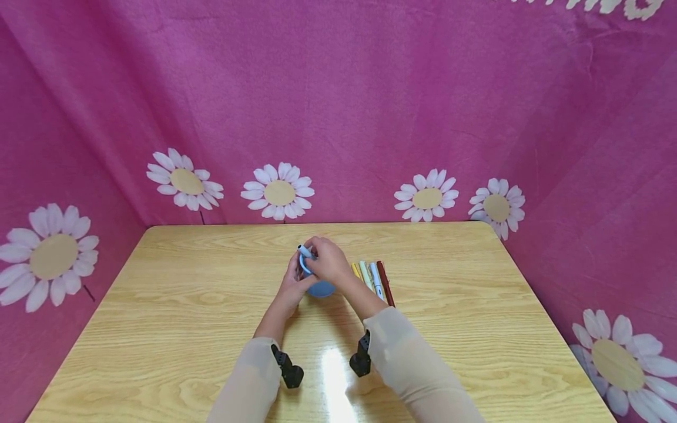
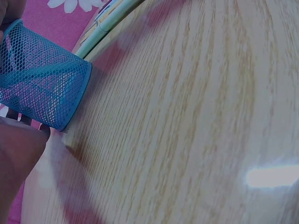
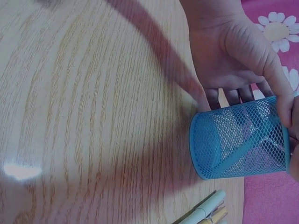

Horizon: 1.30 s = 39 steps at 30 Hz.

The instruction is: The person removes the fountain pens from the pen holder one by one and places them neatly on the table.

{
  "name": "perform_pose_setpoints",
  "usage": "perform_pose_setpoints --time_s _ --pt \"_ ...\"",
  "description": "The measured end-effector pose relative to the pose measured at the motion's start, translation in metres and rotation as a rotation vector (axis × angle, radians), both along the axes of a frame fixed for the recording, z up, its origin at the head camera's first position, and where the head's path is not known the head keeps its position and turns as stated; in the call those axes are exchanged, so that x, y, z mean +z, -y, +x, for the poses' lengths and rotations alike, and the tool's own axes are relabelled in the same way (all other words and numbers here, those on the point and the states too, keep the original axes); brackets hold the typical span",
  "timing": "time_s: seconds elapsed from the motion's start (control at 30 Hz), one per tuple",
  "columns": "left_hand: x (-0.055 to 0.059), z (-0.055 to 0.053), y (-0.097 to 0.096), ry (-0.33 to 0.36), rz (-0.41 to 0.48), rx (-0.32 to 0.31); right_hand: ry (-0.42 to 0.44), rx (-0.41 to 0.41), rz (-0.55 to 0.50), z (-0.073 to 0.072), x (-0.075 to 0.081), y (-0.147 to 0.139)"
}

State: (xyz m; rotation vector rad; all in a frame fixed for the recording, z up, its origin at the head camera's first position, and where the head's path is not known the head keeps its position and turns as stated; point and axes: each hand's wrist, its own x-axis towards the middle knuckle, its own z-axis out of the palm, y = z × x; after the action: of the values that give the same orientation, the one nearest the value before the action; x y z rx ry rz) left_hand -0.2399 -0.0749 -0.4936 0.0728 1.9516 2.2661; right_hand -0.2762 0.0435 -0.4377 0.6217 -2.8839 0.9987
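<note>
A blue mesh pen holder (image 1: 321, 289) stands upright on the table, partly hidden by the hands. My left hand (image 1: 292, 286) grips it from the left side, with the thumb at the rim and the fingers behind the mesh, as the right wrist view shows. Over the mouth of the holder, my right hand (image 1: 329, 261) pinches a light blue pen (image 1: 305, 251), whose end sticks up above the rim. Through the mesh (image 3: 254, 140), a slanting pen shaft (image 3: 238, 153) shows inside. Only a bit of the right fingers appears at the right wrist view's edge.
To the right of the holder, several pens lie side by side: a yellow pen (image 1: 356, 271), a pale green pen (image 1: 365, 275), a light blue pen (image 1: 376, 281) and a dark red pen (image 1: 385, 282). A pink flowered cloth (image 1: 338, 117) hangs behind the wooden table (image 1: 185, 305).
</note>
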Motion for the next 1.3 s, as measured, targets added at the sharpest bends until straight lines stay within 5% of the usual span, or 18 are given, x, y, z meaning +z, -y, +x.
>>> perform_pose_setpoints --time_s 0.23,0.4,0.6,0.9,1.3 --pt "0.019 0.011 -0.001 0.006 -0.003 -0.015 0.014 0.006 0.0 0.0 0.001 0.0" --pt "0.006 0.005 -0.001 0.0 0.0 0.002 0.039 -0.005 -0.028 -0.001 0.0 -0.001" --pt "0.015 0.009 -0.002 -0.018 0.025 -0.004 0.048 -0.028 -0.134 -0.002 -0.002 -0.002" --pt "-0.009 -0.005 -0.002 -0.034 0.01 0.017 0.057 -0.066 -0.299 -0.001 0.0 -0.003" --pt "-0.01 -0.004 -0.003 -0.013 -0.028 0.05 0.062 -0.125 -0.403 -0.001 0.002 -0.005"
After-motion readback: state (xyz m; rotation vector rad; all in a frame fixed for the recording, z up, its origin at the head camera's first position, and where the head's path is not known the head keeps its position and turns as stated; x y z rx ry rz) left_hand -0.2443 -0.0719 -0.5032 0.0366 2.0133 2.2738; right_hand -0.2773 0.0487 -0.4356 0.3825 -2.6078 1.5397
